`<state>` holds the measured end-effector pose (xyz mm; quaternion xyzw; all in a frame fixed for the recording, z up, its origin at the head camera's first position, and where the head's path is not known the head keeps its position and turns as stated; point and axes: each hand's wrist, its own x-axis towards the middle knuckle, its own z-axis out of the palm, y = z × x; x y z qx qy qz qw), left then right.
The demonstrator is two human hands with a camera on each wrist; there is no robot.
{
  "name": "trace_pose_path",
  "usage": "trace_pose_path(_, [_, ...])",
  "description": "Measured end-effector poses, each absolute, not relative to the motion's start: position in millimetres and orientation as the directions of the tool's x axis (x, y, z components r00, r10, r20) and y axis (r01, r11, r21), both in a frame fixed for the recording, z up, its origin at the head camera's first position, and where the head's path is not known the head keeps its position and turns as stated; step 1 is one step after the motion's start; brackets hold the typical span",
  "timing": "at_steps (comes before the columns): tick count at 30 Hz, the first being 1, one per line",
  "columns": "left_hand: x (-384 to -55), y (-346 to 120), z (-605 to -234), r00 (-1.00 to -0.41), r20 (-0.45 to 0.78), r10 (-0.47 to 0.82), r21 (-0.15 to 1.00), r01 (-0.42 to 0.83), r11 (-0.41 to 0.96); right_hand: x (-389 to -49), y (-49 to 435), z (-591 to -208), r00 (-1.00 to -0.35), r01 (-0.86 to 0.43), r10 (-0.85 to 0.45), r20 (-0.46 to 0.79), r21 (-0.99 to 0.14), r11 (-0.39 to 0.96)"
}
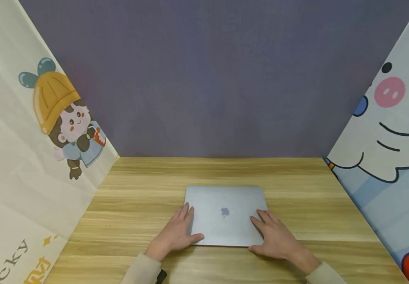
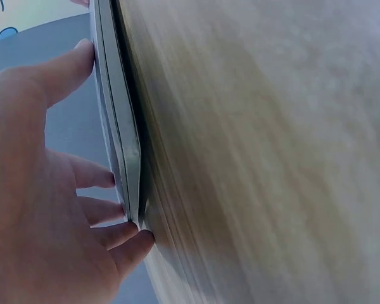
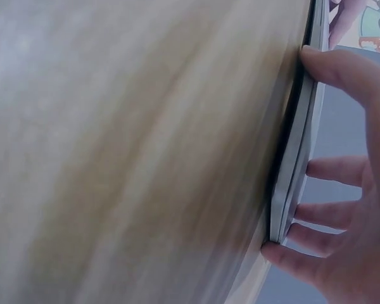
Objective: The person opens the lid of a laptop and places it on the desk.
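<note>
A closed silver laptop (image 1: 226,228) with an apple logo on its lid lies flat on the wooden table. My left hand (image 1: 177,232) rests at its left side, fingers spread along the edge and thumb over the front corner of the lid. On the other side my right hand (image 1: 277,238) touches the right edge, with its thumb down at the front corner. In the left wrist view, the little finger (image 2: 133,253) reaches past the laptop's thin side to the wood. The right wrist view shows the right thumb (image 3: 335,66) against the front edge and the other fingertips along the side.
The wooden table (image 1: 147,173) ends at a grey-purple panel (image 1: 208,79) at the back. Printed cartoon sheets stand as walls on the left (image 1: 5,138) and right (image 1: 396,205). A small black object (image 1: 161,276) shows beside the left sleeve.
</note>
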<state>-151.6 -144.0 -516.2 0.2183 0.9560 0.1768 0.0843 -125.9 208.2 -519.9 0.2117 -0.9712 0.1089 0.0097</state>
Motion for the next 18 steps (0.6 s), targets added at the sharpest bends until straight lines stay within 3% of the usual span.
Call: trace_pose_path(18, [-151.7,-150.8,-516.4,-0.886,-0.119,0.448,0.369,0.38,0.848,-129.3,207.6,-519.9,-0.899,-0.437,-0.431,0.072,-0.149,0.887])
